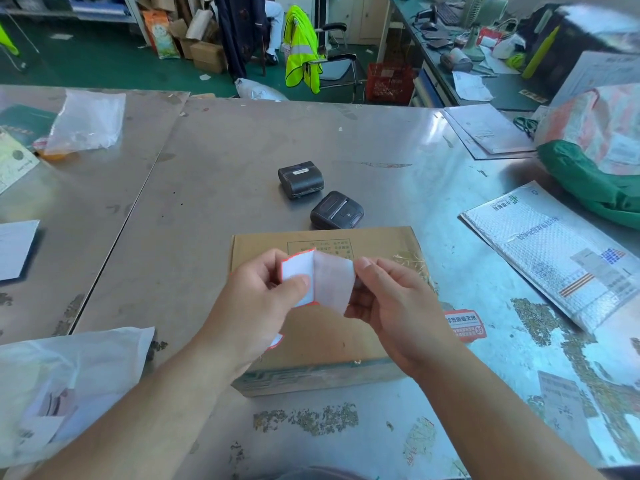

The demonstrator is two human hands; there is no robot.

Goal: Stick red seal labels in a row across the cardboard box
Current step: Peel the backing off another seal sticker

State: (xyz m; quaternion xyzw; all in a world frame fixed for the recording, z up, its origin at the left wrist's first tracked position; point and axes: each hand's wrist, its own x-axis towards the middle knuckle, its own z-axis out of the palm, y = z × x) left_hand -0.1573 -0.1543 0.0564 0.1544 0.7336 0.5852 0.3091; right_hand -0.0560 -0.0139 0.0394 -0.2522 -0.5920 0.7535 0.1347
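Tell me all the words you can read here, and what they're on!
Nothing reads clearly enough to quote.
cardboard box: printed Chinese panel, blurred.
red seal label by the box's right side: white Chinese characters, too blurred.
bubble mailer: green logo and print, too small.
peeled label and backing paper: blank sides showing.

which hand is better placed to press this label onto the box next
Left, probably: the left hand pinches the red-edged label, while the right hand holds only the backing paper above the cardboard box.
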